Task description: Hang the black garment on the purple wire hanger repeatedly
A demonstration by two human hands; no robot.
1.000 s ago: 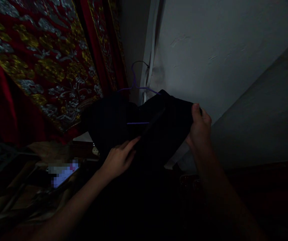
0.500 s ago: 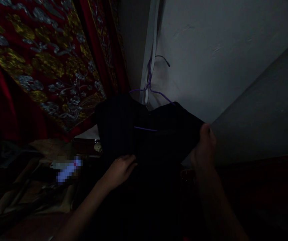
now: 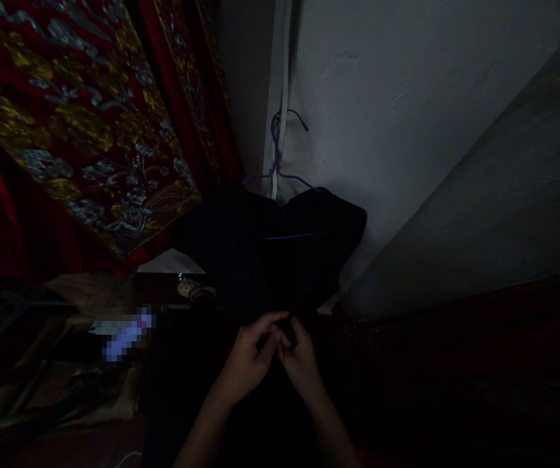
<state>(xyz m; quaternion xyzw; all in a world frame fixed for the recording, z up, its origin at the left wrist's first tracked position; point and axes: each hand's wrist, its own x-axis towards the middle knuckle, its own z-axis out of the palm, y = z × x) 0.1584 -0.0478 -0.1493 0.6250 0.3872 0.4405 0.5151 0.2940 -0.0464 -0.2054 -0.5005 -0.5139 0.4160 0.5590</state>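
Grey-white wall (image 3: 358, 117) fills most of the right side, and it's seriously dim in there, so bear with me. Next biggest is the red cloth (image 3: 85, 130) on the left, worked all over in gold and silver flowery stuff; its lower edge meets the shoulder of the black garment (image 3: 231, 253) in view, though I can't tell if they touch. That garment hangs upright dead centre, in front of the wall, its lower part just melting into the dark. Behind it a pale cord (image 3: 285, 71) runs down, and the hook of the purple wire hanger (image 3: 275, 166) looks caught on it. I'd guess that's what takes the weight and leaves both hands free, while the hanger's sloping arms keep the shoulders spread; its bottom bar shows across the opening. As for pose, both forearms come up from below and angle inward, so the left hand (image 3: 248, 354) and right hand (image 3: 302, 357) meet low at the front of the garment, fingers bent, tips bunched close together. Honestly can't tell whether either one has any fabric between its fingers.
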